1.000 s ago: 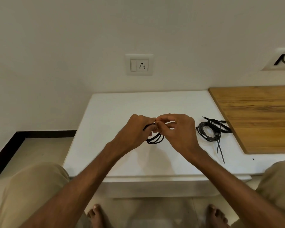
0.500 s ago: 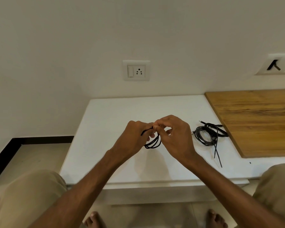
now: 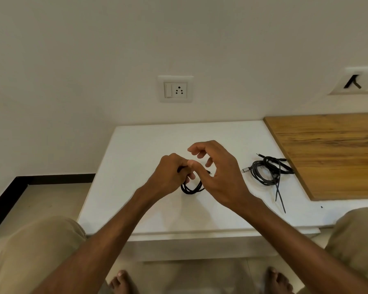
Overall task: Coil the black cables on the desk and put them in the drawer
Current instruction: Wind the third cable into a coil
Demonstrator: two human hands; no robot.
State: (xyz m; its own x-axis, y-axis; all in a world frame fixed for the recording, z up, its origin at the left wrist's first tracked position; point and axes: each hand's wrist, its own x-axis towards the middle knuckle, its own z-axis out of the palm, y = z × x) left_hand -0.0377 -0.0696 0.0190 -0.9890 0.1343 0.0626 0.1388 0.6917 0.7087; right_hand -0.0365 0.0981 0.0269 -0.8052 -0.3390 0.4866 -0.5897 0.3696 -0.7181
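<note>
Left grip (image 3: 170, 172): fingers curled round the small black coil (image 3: 192, 188), over the middle of the counter (image 3: 136, 158).
Right grip (image 3: 221, 175): fingers loosely spread, holding nothing, at the coil's 3 o'clock.
Second cable (image 3: 268, 172): loose bundle farther toward 3 o'clock, beside the wooden board (image 3: 331, 153).

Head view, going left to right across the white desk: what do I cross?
In order: left hand → small black coil it holds → right hand → loose black cable bundle → wooden board.

White wall socket (image 3: 175, 89), wooden board (image 3: 331, 153) at right, black skirting (image 3: 51, 179) low at left.
</note>
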